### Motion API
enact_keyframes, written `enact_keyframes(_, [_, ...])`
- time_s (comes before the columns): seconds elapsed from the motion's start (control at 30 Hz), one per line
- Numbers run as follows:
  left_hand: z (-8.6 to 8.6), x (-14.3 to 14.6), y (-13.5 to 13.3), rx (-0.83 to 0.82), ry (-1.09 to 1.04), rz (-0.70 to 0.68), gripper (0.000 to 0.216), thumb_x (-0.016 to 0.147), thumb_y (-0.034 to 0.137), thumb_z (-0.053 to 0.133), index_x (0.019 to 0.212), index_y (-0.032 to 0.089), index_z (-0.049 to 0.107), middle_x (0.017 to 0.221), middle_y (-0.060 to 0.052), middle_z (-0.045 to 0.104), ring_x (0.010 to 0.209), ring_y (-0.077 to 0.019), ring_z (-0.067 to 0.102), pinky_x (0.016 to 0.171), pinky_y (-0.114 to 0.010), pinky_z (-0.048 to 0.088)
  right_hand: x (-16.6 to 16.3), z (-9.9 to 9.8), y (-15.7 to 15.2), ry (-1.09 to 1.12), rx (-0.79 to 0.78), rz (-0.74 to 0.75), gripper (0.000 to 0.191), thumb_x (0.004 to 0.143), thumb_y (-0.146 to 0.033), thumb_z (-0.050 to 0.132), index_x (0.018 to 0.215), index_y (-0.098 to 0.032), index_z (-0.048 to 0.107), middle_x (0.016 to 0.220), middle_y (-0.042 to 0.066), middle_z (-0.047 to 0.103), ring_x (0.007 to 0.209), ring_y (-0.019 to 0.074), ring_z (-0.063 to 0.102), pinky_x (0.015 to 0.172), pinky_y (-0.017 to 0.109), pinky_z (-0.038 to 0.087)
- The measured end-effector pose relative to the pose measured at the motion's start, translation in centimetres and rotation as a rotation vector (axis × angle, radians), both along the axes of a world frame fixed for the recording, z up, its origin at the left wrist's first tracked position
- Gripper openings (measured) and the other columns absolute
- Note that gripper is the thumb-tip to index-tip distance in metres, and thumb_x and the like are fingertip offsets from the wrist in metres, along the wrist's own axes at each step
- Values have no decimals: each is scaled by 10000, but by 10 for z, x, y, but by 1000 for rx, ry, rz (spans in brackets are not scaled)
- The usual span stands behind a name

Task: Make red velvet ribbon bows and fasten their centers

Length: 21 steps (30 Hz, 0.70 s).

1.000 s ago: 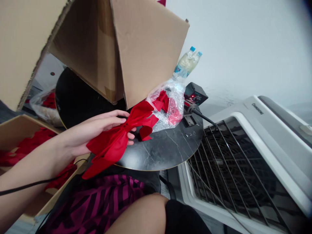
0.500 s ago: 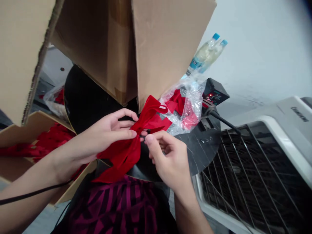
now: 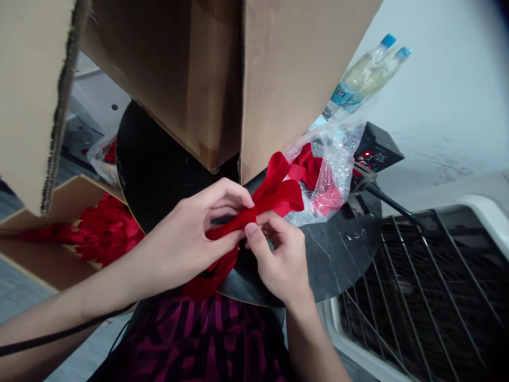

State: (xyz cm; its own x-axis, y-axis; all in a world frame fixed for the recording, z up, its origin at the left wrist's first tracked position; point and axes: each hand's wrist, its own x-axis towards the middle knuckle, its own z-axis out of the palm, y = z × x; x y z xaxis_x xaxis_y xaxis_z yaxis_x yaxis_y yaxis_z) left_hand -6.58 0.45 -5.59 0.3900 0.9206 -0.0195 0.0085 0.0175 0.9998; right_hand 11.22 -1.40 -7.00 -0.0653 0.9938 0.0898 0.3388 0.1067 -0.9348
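item: red ribbon bow (image 3: 274,193), judged mid-tying. my left hand (image 3: 186,236) held it closed around the band, my right hand (image 3: 278,262) pinched narrowly at the centre; the knot seemed to need tightening next.

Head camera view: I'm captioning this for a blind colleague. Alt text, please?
The left hand and right hand pinch a red fabric bow over a round black marble table. A clear plastic bag of red fabric lies beyond, beside a cardboard box.

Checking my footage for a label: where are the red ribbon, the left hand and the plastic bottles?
red ribbon (image 3: 274,199): head view, on its upper loop.
left hand (image 3: 191,233): head view, on the back of the hand.
plastic bottles (image 3: 360,79): head view, on their pale bodies.
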Motion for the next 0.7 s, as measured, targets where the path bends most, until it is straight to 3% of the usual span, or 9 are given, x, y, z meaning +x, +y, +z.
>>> enact_keyframes(0.17, [1, -4, 0, 41, -10, 9, 288, 903, 137, 756, 1145, 245, 643, 1233, -6, 738, 1212, -186, 718, 1110, -280, 542, 1, 2, -5, -46, 37, 37, 202, 947, -334, 652, 818, -183, 690, 621, -16, 651, 523, 93, 561, 502, 202, 449])
enact_keyframes(0.27, [2, -22, 3, -102, -99, -42, 348, 857, 165, 834, 1128, 236, 627, 1151, -9, 774, 1158, -182, 743, 1052, -258, 561, 15, 19, -15, -101, 72, 80, 251, 991, -354, 637, 824, -190, 728, 583, -31, 644, 478, 76, 548, 476, 187, 434])
enact_keyframes(0.4, [2, -71, -3, -427, -188, -26, 333, 890, 288, 836, 1095, 215, 584, 1014, -62, 819, 928, -191, 800, 833, -256, 623, 42, 74, -2, -193, 366, -51, 294, 996, -379, 673, 768, -217, 762, 560, -25, 641, 469, 81, 574, 446, 188, 438])
enact_keyframes(0.47, [1, -98, -13, -514, -207, 147, 343, 884, 304, 840, 1109, 209, 600, 961, -77, 824, 826, -202, 805, 778, -277, 638, 50, 116, 20, -173, 593, -180, 325, 995, -380, 675, 739, -205, 772, 547, -6, 630, 425, 83, 530, 373, 212, 369])
enact_keyframes(0.5, [0, -110, -19, -529, -222, 265, 391, 849, 281, 869, 1144, 214, 620, 977, -77, 826, 867, -216, 812, 809, -285, 645, 51, 139, 32, -180, 698, -237, 324, 994, -349, 674, 731, -190, 776, 527, -3, 606, 399, 78, 498, 358, 226, 344])
enact_keyframes(0.6, [-1, -133, -39, -487, -272, 405, 408, 761, 266, 930, 1057, 214, 654, 975, -86, 823, 923, -257, 819, 806, -293, 657, 39, 193, 52, -221, 846, -170, 313, 995, -284, 660, 728, -163, 770, 540, 10, 596, 419, 69, 509, 399, 242, 364])
enact_keyframes(0.63, [0, -136, -46, -479, -286, 402, 399, 756, 265, 933, 1033, 218, 651, 972, -81, 823, 916, -252, 819, 800, -286, 656, 30, 199, 50, -258, 842, -135, 294, 993, -289, 666, 751, -159, 772, 549, 13, 605, 431, 72, 525, 406, 241, 371])
enact_keyframes(0.7, [4, -137, -57, -465, -312, 352, 408, 763, 240, 931, 1039, 229, 632, 969, -56, 823, 889, -219, 817, 803, -262, 647, 6, 190, 33, -366, 760, 3, 276, 996, -324, 673, 788, -174, 774, 558, 5, 625, 446, 73, 546, 407, 219, 377])
